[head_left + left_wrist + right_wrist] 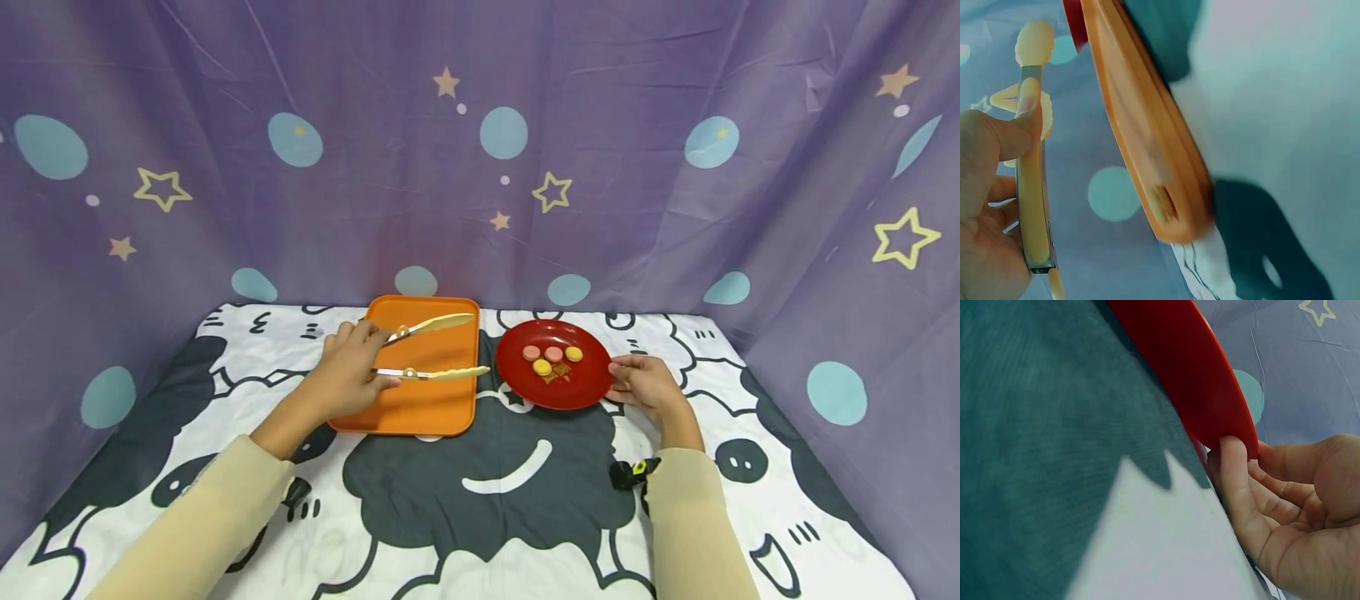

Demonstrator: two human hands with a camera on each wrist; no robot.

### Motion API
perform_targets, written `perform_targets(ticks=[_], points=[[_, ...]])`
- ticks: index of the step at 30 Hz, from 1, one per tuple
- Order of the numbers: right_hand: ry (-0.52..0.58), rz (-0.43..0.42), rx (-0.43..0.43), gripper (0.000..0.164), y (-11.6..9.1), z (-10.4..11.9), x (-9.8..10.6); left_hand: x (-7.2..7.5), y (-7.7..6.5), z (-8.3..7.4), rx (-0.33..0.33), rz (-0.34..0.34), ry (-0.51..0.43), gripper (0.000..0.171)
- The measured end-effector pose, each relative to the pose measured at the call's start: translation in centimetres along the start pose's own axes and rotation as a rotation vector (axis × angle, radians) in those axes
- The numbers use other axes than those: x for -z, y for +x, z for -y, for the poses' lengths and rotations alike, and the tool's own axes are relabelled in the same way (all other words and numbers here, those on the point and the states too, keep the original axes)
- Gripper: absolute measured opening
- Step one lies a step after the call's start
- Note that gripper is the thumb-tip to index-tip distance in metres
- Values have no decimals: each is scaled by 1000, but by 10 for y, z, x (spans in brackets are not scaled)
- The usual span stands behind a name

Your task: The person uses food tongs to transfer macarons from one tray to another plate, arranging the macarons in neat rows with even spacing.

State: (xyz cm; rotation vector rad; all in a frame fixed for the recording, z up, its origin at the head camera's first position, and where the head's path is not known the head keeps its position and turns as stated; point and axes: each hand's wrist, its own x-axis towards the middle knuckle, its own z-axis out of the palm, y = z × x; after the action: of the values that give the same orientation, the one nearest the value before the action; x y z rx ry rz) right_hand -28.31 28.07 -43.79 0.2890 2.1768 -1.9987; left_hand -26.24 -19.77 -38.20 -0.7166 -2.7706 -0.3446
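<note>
My left hand (341,375) grips a pair of tongs (442,374) with pale yellow tips, held above the orange tray (423,412). The arms of the tongs are spread apart, with nothing between their tips. In the left wrist view, the thumb presses on one arm of the tongs (1034,187). My right hand (647,385) pinches the right edge of a red plate (588,379) between thumb and fingers. Two pink macarons (553,354) and two yellow macarons (542,367) lie on that plate. The right wrist view catches the plate (1191,375) from the side.
A black-and-white cartoon cloth (487,517) covers the table. Behind it hangs a purple curtain (615,217) with stars and blue ovals. Tray and plate stand side by side near the back edge. A small yellowish patch (1163,203) shows at the tray's end, too blurred to identify.
</note>
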Motion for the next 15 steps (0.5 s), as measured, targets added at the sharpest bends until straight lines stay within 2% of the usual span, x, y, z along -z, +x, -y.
perform_targets(ticks=[15], points=[[-7,0,3,38,0,1,0,19,-41,49,98,36,-37,83]])
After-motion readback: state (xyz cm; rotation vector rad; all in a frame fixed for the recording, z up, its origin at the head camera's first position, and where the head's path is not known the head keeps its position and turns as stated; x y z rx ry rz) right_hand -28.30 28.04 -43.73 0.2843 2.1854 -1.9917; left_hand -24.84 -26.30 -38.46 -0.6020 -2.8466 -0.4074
